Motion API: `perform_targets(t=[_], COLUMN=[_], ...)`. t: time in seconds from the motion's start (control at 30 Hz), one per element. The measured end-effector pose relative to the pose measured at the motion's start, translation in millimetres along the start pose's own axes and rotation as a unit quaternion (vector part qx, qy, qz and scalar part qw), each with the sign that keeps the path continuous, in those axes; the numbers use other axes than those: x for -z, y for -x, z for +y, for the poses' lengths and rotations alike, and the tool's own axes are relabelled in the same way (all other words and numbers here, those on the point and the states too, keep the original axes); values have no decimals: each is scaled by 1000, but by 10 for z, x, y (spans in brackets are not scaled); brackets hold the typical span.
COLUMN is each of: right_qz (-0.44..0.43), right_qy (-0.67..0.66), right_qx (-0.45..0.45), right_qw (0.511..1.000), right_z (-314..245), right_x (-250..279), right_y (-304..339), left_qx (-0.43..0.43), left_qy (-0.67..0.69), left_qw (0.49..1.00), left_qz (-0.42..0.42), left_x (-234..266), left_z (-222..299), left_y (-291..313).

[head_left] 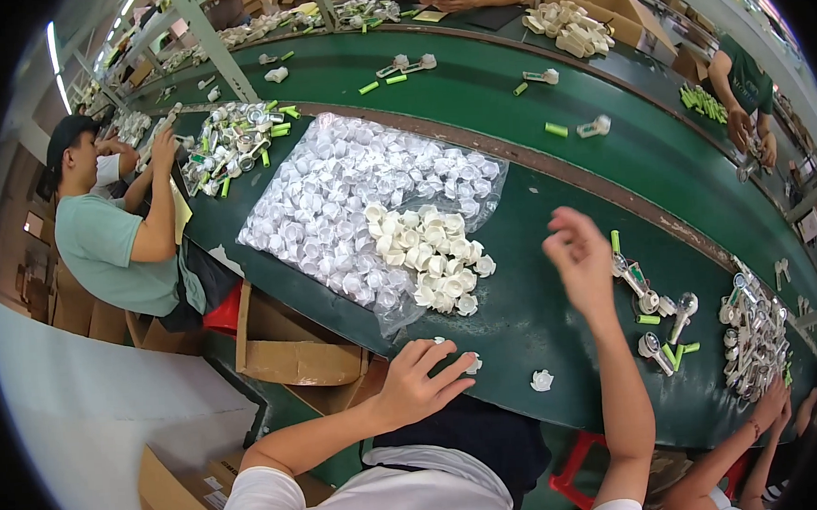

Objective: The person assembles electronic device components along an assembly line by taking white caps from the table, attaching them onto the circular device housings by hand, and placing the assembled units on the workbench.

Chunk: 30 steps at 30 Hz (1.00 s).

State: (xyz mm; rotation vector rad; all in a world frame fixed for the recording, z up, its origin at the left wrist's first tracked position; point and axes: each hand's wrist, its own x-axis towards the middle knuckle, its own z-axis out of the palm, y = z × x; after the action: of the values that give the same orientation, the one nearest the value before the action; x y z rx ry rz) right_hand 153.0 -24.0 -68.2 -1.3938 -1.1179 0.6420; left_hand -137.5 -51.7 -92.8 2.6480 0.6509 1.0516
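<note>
My left hand rests on the near edge of the green table, fingers spread over a small white plastic cap. My right hand is raised above the table with fingers loosely curled; whether it holds anything cannot be told. A loose white cap lies between my arms. A heap of white caps spills from a clear plastic bag full of the same caps, just beyond my left hand. To the right of my right hand lie assembled white pieces with green sticks.
A person in a green shirt sits at left by a pile of parts. Another person's hands work at a parts pile at the lower right. More people sit across the conveyor belt. Cardboard boxes stand below.
</note>
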Motion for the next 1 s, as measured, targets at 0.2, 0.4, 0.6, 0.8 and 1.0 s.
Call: perform_targets(t=[0.2,0.4,0.6,0.8,1.0], right_qz=[-174,-155,-25,-122,-62], right_qy=[226,301,409,376,303], right_qx=[174,58,-69,35,-25], right_qw=[942,939,909,918,951], right_z=[222,162,178,175,209], right_x=[-278,-225,214,205,563], right_y=[233,231,492,557,543], left_qx=[-88,-46,-62,-151,-116], left_qy=[14,11,200,159,61], left_qw=[991,997,967,942,967], left_qz=[-97,-63,-148,-253,-217], left_x=[-316,-441,-587,-856,-737], left_z=[-74,-160,330,578,366], left_y=[-129,-428,-592,-478,-1012])
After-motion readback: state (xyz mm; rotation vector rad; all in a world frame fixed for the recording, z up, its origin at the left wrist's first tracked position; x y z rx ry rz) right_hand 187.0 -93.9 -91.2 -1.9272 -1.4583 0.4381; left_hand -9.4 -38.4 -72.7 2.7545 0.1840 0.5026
